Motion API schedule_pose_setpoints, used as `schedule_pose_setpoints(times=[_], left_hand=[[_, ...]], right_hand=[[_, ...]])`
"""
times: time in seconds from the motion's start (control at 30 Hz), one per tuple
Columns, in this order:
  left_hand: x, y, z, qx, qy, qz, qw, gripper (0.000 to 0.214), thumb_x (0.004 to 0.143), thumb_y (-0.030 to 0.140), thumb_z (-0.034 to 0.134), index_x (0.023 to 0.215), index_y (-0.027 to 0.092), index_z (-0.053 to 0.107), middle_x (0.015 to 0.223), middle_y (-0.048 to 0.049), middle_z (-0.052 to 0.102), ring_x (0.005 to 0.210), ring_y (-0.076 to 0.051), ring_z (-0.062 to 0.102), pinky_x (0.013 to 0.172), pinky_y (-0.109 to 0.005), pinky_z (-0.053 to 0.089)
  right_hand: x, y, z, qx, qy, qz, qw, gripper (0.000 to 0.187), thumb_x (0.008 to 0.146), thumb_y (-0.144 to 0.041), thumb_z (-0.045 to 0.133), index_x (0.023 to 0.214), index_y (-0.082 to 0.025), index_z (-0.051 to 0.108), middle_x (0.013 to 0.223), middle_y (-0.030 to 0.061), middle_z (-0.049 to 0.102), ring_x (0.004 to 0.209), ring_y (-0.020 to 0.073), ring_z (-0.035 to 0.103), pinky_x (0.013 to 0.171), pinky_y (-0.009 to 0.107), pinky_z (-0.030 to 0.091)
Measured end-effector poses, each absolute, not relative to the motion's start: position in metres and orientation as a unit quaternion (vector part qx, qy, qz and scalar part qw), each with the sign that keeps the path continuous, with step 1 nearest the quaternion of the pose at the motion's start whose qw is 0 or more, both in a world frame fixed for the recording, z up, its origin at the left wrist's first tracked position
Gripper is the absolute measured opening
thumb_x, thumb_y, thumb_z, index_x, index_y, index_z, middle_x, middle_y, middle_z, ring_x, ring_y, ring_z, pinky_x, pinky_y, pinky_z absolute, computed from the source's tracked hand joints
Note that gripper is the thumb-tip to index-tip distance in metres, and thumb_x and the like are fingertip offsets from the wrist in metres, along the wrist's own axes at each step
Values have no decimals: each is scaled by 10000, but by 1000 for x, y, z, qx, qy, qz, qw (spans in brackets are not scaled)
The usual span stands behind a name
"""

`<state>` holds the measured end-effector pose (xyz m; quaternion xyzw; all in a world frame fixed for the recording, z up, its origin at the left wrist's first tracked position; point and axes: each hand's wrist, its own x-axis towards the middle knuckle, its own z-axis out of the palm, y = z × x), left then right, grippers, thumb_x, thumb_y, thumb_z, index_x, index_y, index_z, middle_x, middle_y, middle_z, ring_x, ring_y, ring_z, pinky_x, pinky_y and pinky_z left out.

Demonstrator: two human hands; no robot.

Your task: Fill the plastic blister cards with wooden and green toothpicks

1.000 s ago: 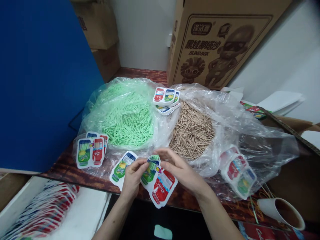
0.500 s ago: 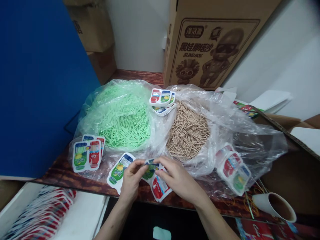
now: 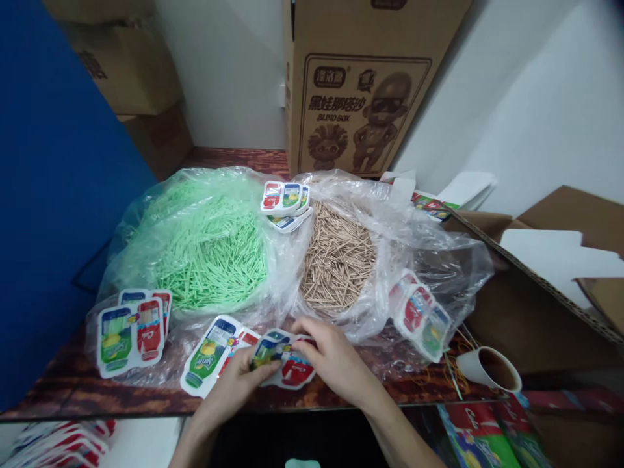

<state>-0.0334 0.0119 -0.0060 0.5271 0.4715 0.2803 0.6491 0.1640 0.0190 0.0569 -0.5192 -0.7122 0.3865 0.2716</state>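
Observation:
Between my two hands is a die-cut card pack (image 3: pixel 298 373) printed with a green Sprite jar and a red Cola jar. My left hand (image 3: pixel 231 385) pinches its left end between thumb and fingers. My right hand (image 3: pixel 334 364) grips its upper right part with bent fingers. A similar card pack (image 3: pixel 207 361) lies on the table, partly hidden by my left hand. Beyond are a plastic bag of green sticks (image 3: pixel 219 260) and another of brown sticks (image 3: pixel 338 260). More card packs (image 3: pixel 131 335) lie at the left, with others (image 3: pixel 286 198) between the bags.
On the right, further packs (image 3: pixel 422 317) rest on clear plastic. A paper cup of brown liquid (image 3: pixel 487 369) is tilted near rubber bands at the table edge. An open carton (image 3: pixel 546 325) stands at the right, a tall cardboard box (image 3: pixel 361 110) behind, a blue panel (image 3: pixel 58 195) at left.
The view has shifted, so the scene sits further left and the table lower. The card pack has turned from slanted to nearly level, with both hands still on it.

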Motion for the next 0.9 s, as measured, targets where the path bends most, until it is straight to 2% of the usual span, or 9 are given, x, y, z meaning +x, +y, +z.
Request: schedule_pose_setpoints(times=[0.03,0.1,0.2,0.3,0.37,0.5,0.6,0.8,0.9], left_hand=[[-33,12,-7,533,481,289,634,226,761,375,671,730,153,695,641,-1,646,600,-159,528,606,-241,415],[-31,12,-9,548,493,298,606,198,761,348,664,705,162,703,657,-6,667,634,-176,548,632,-250,431],[-23,10,-10,543,500,323,592,149,742,307,670,774,175,731,717,-16,701,697,-202,582,672,-268,458],[-14,8,-8,514,502,346,603,231,738,313,671,916,182,737,847,-42,728,815,-235,613,763,-303,475],[-10,8,-7,505,497,348,614,273,719,334,697,941,179,729,866,-45,725,822,-233,613,773,-304,476],[-10,11,-11,511,490,336,621,268,600,329,797,792,168,702,695,6,666,666,-173,558,666,-262,465],[-11,12,-18,492,510,340,618,252,604,356,791,659,163,640,600,30,590,580,-135,488,573,-231,421],[-10,8,-21,457,538,349,617,276,627,400,768,711,152,678,643,14,604,615,-148,497,610,-242,426],[-9,7,-18,469,534,341,616,263,652,405,744,667,156,661,623,16,597,613,-154,488,604,-244,422]], right_hand=[[166,18,54,-525,-717,370,269,107,853,-132,557,792,-205,605,774,-12,636,759,159,591,696,254,400],[169,16,47,-535,-728,337,266,190,856,-149,581,672,-190,557,714,-12,607,720,155,569,661,253,372],[170,15,39,-554,-731,291,271,258,857,-203,617,620,-186,515,663,-9,578,662,151,537,617,257,340],[169,15,33,-566,-729,251,290,333,888,-276,596,585,-190,487,626,-7,548,621,147,508,593,264,323],[168,14,31,-562,-736,230,301,352,912,-313,562,589,-193,492,632,2,546,628,153,507,596,272,325],[164,12,28,-518,-774,203,302,347,931,-348,528,620,-195,530,648,12,556,643,160,503,601,286,319],[159,11,26,-506,-783,200,302,334,929,-332,532,626,-193,528,649,9,557,640,155,496,596,286,311],[157,14,18,-545,-748,228,302,317,907,-309,569,618,-194,511,645,-4,552,628,143,490,585,266,317],[157,15,15,-561,-746,209,291,300,885,-247,591,605,-191,500,643,-12,554,628,140,491,587,265,307]])
